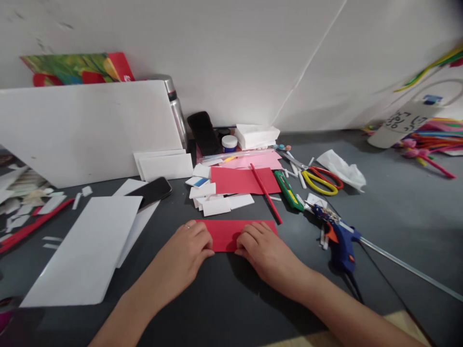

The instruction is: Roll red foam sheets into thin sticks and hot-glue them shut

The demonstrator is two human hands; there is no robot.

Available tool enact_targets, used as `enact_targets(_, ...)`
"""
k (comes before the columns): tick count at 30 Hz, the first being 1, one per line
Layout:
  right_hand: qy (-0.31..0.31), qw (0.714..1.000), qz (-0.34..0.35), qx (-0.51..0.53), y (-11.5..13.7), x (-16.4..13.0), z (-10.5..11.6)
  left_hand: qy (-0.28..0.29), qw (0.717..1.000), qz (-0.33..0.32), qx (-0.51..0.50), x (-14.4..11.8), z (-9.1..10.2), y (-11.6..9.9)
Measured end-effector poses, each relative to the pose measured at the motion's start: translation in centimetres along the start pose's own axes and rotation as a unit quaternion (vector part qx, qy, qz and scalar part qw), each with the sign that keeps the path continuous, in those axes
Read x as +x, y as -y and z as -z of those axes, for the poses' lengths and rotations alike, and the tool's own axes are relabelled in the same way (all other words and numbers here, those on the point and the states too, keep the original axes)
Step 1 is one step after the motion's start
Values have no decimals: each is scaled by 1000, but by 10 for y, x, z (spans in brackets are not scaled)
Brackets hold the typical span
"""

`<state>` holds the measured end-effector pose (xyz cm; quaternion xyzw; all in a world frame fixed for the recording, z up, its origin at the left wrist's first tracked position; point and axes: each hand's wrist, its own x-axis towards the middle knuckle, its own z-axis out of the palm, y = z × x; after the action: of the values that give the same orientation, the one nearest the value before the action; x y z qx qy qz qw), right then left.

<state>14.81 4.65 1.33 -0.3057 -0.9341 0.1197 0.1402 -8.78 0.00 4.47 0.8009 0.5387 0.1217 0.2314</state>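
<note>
A strip of red paper lies on the dark table in front of me. My left hand grips its left end, thumb at the near edge and fingers curled over the top; a ring shows on one finger. At the other end, my right hand has its fingers bent over the paper and its thumb at the near edge. Just beyond lie a second red sheet, a red pencil-like stick and small white cards. The undersides of my fingers are hidden.
On the right are a blue glue gun with a clear glue stick, scissors and a green cutter. White sheets and a phone lie left. A large white board leans behind them.
</note>
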Motion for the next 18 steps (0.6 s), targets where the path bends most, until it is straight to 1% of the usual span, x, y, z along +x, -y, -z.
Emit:
enact_targets(4,-6,1000,3,10,0,0,1,-4,1000,-10,8,6,-12,-7)
enact_targets(10,8,1000,1,2,0,0,0,17,1000,3,14,9,-11,-9)
enact_targets(15,12,1000,1,1,0,0,-1,1,1000,12,-3,13,-15,-13)
enact_targets(18,12,1000,-2,-4,0,-1,-1,4,1000,5,7,15,-17,-15)
